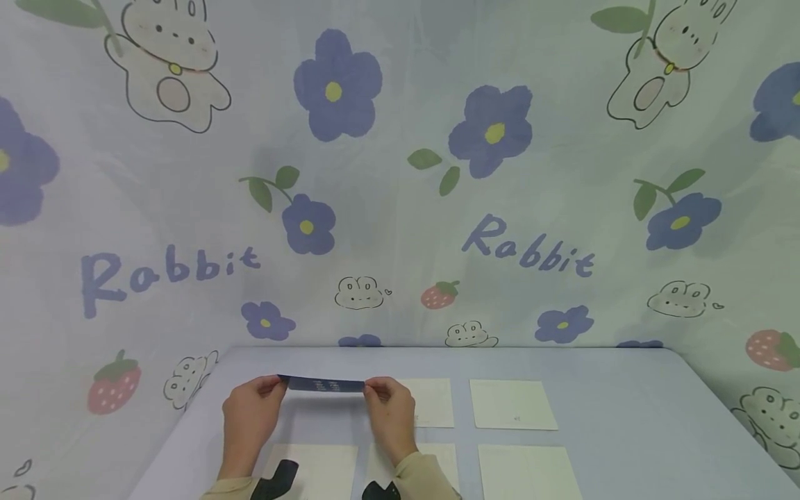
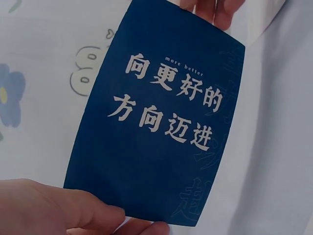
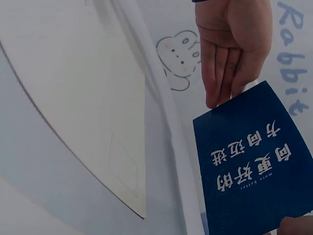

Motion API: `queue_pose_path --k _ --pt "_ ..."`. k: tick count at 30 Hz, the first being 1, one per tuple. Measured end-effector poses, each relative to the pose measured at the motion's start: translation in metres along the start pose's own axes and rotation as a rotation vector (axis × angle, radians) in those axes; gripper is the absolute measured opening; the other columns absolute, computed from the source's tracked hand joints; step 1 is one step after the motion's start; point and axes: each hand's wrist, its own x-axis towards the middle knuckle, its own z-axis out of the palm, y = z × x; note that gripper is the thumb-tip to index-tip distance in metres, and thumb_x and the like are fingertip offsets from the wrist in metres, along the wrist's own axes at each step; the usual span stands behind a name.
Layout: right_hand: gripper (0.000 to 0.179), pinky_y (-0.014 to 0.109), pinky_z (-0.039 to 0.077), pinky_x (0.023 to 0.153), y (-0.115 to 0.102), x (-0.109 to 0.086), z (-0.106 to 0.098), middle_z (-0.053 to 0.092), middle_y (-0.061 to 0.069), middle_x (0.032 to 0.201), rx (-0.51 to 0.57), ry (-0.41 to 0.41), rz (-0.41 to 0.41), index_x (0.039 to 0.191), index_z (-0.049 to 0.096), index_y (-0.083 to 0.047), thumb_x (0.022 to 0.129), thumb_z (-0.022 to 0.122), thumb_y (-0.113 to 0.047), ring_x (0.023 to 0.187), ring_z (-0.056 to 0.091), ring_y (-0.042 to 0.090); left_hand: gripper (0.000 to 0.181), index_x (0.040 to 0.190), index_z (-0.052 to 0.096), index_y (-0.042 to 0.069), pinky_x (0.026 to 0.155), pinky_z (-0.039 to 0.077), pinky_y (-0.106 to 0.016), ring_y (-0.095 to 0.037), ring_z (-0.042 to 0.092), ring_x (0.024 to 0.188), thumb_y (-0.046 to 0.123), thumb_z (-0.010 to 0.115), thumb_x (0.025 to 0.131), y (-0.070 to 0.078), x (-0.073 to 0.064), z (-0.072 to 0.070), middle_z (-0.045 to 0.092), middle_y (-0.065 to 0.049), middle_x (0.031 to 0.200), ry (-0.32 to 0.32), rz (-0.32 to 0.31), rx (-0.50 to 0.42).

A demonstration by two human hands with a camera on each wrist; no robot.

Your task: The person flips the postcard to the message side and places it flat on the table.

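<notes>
A dark blue postcard (image 1: pixel 325 384) with white Chinese characters and small "more better" lettering is held up over the far left part of the table. My left hand (image 1: pixel 253 411) pinches its left end, and my right hand (image 1: pixel 390 413) pinches the opposite end. Seen from the left wrist, the blue postcard (image 2: pixel 151 117) bows slightly, with left thumb and fingers at its lower edge and right fingertips at the upper one. In the right wrist view, the left hand (image 3: pixel 234 46) is above the postcard (image 3: pixel 249 166), and only a bit of the right hand (image 3: pixel 296 226) shows below.
Several cream cards lie in two rows on the pale table (image 1: pixel 650 417), among them a far right card (image 1: pixel 514 405), a near right card (image 1: pixel 530 472) and a near left card (image 1: pixel 325 465). My right hand partly covers another card (image 1: pixel 434 403). A rabbit-print curtain (image 1: pixel 400 208) rises behind.
</notes>
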Motion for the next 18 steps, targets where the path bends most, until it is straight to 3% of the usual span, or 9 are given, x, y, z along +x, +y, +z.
queue_pose_path --k 8,18 --pt "0.005 0.026 0.057 0.081 0.0010 0.0016 0.0016 0.072 -0.003 0.090 0.035 -0.005 0.008 0.093 0.074 -0.009 0.092 0.070 -0.008 0.087 0.069 0.011 0.026 0.105 0.073 -0.006 0.065 0.054 -0.037 -0.039 0.072 0.091 0.010 0.056 0.095 -0.0032 0.0008 -0.0011 0.074 -0.021 0.096 -0.010 -0.034 -0.032" --pt "0.012 0.028 0.057 0.080 0.0004 0.0017 0.0003 0.073 0.000 0.090 0.049 -0.011 0.023 0.096 0.075 -0.008 0.097 0.066 -0.016 0.083 0.068 0.009 0.033 0.108 0.073 -0.007 0.082 0.059 -0.043 -0.037 0.072 0.099 0.017 0.050 0.103 -0.0008 0.0005 -0.0036 0.073 -0.024 0.105 -0.061 -0.126 -0.171"
